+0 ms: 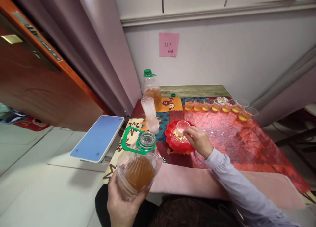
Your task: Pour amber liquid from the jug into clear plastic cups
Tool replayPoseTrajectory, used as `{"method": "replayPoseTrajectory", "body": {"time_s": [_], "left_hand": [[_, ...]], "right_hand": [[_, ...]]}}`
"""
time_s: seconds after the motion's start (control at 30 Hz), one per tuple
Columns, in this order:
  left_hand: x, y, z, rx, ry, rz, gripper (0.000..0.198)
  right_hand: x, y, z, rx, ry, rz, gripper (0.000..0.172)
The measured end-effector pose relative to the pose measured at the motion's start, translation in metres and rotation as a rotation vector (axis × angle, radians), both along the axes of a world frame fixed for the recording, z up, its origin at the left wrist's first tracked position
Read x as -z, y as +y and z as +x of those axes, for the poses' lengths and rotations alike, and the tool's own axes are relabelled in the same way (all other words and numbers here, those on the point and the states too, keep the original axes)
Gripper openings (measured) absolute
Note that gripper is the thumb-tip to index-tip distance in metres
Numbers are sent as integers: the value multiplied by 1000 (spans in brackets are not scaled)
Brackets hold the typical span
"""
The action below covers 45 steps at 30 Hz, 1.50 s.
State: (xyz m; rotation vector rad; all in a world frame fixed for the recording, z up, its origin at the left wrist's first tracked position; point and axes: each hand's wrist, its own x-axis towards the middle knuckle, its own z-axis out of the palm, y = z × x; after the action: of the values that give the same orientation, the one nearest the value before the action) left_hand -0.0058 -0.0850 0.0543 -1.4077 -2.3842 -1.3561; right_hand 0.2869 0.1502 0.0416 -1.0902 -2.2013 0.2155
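My left hand (125,202) is wrapped round the lower part of a clear plastic jug (138,169) with a green handle. Amber liquid lies in the jug, and its mouth is uncapped. A small clear plastic cup (182,125) is pinched between the fingers of my right hand (198,139). That cup is over a red scalloped plate (171,139); whether it touches the plate I cannot tell. Behind the jug are stacked clear cups (148,108), close to further cups (152,125) lower down.
Several cups of amber liquid (217,105) line the table's far right. A second jug (152,93), capped green, stands at the back left, near a loose green cap (173,95). Left of the table is a blue-topped stool (98,138). A pink cloth (177,181) covers the front edge.
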Motion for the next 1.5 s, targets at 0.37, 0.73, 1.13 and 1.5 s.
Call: {"method": "replayPoseTrajectory", "body": {"time_s": [0.37, 0.73, 1.13, 1.5], "left_hand": [[2, -1, -4, -94, -37, -103, 118], [-4, 5, -2, -82, -56, -121, 111], [-20, 16, 3, 13, -83, -156, 112], [-30, 41, 4, 112, -85, -217, 103]], "right_hand": [[12, -16, 21, 205, 118, 22, 40], [59, -3, 44, 459, 287, -547, 44], [49, 3, 38, 495, 302, -405, 54], [-15, -105, -45, -305, 765, -918, 85]]}}
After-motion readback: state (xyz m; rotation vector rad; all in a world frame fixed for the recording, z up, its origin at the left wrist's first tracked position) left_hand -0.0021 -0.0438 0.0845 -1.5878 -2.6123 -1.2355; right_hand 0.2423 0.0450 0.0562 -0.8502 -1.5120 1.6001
